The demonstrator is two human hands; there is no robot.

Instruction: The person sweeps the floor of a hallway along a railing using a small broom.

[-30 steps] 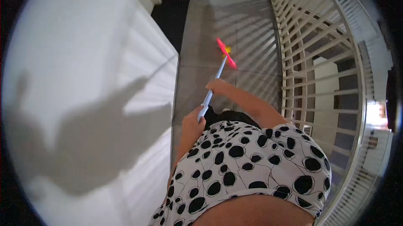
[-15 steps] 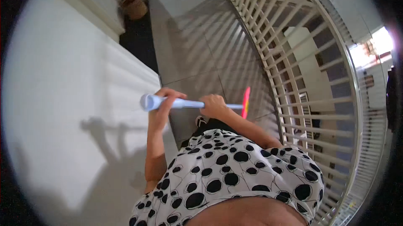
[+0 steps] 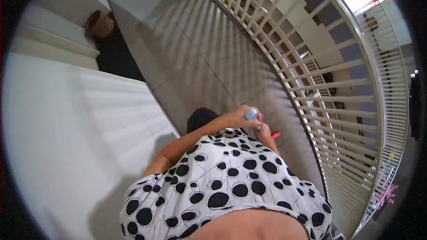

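Observation:
My left hand is closed around the top of a pale blue pole, whose rounded end points up toward me. The pole has a bright pink head, like that of a broom or mop, showing only in part beyond my right forearm. Lower on the pole, my right hand is closed, close to the left one and partly hidden by it. Most of the pole is out of sight below my hands.
White railing runs along my right, with a lower level seen through its bars. To the left stands a white wall. A woven basket sits ahead on a dark strip beside the grey tiled floor.
Both hands have moved right and closer together, with the pole now pointing steeply away from me. The pink head has gone mostly behind my right arm. My view has turned.

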